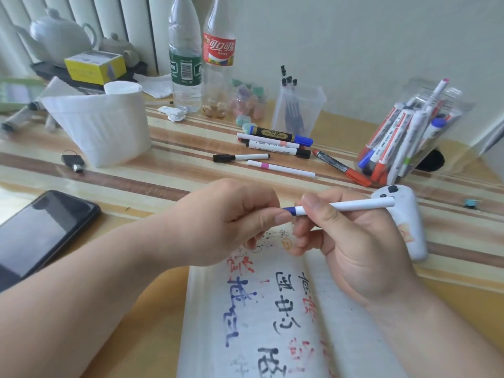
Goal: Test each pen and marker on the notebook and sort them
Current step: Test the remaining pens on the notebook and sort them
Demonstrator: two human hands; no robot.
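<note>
My right hand (351,249) grips a slim white marker (354,205) with a blue band, holding it level above the open notebook (272,323). My left hand (226,222) pinches the marker's blue end, which is mostly hidden by my fingers. The notebook page carries blue, black and red test scribbles. Several markers lie loose on the table behind my hands (275,148). A clear jar (425,124), tilted on its side at the right, holds several more markers. A clear plastic cup (298,110) holds a few black pens.
A black phone (41,230) lies at the left. A toilet roll (101,124), two plastic bottles (185,61), a white teapot (60,36) and a yellow box (95,66) stand at the back. A white controller (406,222) lies right of my hands. Keys (72,160) lie near the roll.
</note>
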